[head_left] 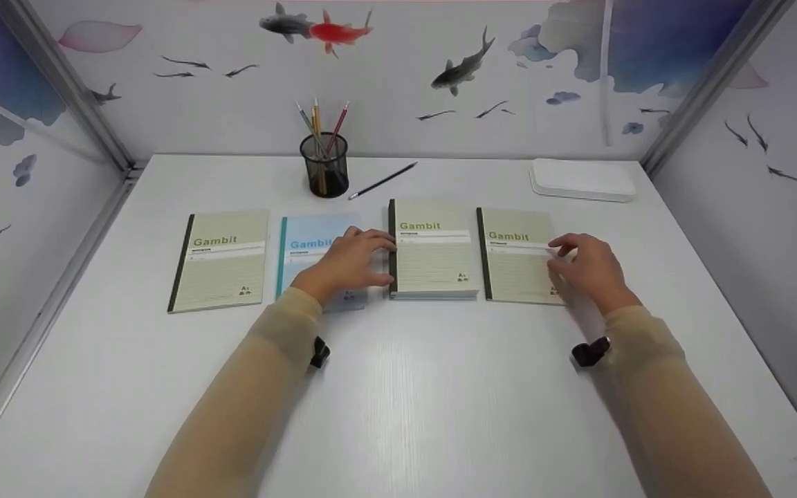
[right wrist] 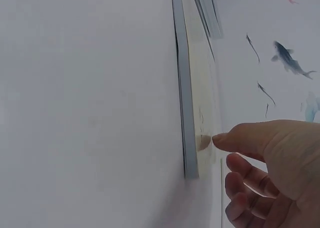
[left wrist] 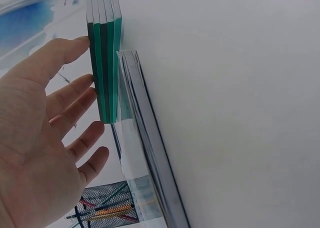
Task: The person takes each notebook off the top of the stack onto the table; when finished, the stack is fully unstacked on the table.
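Note:
My left hand point(head_left: 350, 261) reaches over a blue notebook point(head_left: 292, 279). Its thumb and fingertips touch the spine side of a stack of notebooks point(head_left: 433, 256) topped by a green one. In the left wrist view, the stack's spines point(left wrist: 104, 73) alternate between teal and dark. My right hand point(head_left: 591, 268) is at the right edge of another green notebook point(head_left: 516, 266), fingers loosely bent. The right wrist view shows its thumb point(right wrist: 240, 138) close to the cover, and nothing in its grasp. Further left, one more green notebook point(head_left: 222, 266) lies flat.
Behind the notebooks stands a black mesh cup point(head_left: 326, 166) with several pencils. A dark pencil point(head_left: 383, 181) lies beside it. At the back right is a white case point(head_left: 582, 181). Printed panels enclose the white table point(head_left: 398, 401) at the back and sides.

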The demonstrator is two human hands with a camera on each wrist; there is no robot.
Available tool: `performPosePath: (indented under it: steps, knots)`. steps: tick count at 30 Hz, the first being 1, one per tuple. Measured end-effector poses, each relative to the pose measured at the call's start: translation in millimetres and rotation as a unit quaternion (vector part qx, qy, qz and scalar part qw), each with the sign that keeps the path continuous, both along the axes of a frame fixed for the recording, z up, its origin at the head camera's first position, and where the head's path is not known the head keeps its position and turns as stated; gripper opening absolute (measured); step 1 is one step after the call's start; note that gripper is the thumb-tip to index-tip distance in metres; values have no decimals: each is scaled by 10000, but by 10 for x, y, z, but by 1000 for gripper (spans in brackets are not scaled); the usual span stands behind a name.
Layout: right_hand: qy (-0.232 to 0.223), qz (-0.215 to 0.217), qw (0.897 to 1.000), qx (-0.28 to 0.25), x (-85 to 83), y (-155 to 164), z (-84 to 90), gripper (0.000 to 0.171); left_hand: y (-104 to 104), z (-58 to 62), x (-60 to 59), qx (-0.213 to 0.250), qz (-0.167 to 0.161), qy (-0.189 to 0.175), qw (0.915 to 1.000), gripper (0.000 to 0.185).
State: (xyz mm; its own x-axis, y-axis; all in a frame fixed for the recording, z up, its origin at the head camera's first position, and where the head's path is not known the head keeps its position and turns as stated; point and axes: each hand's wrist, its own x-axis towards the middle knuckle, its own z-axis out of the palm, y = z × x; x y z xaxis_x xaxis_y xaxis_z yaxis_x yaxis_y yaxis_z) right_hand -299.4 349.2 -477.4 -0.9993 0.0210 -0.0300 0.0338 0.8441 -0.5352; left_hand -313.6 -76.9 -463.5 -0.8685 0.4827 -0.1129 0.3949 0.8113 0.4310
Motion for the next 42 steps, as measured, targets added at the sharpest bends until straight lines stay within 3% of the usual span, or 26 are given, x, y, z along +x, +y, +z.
performPosePath:
  steps: [7, 15, 31, 42]
  knots:
    - [-36, 275, 9949, -974, -23, -337, -84, 29, 7, 14, -18, 19, -11, 59, 10000, 61]
    - [-440, 426, 9829, -1735, -79, -744, -88, 30, -26, 8, 11, 68, 66, -6, 10000, 61]
    - [-895, 462, 9765, -1903, -324, -1163, -50, 49, -17, -5, 35, -178, -86, 440, 9988, 56]
    - [-1189, 329, 9710, -2050, -338, -1170, -16, 49, -20, -19, 11, 127, -50, 353, 9993, 58]
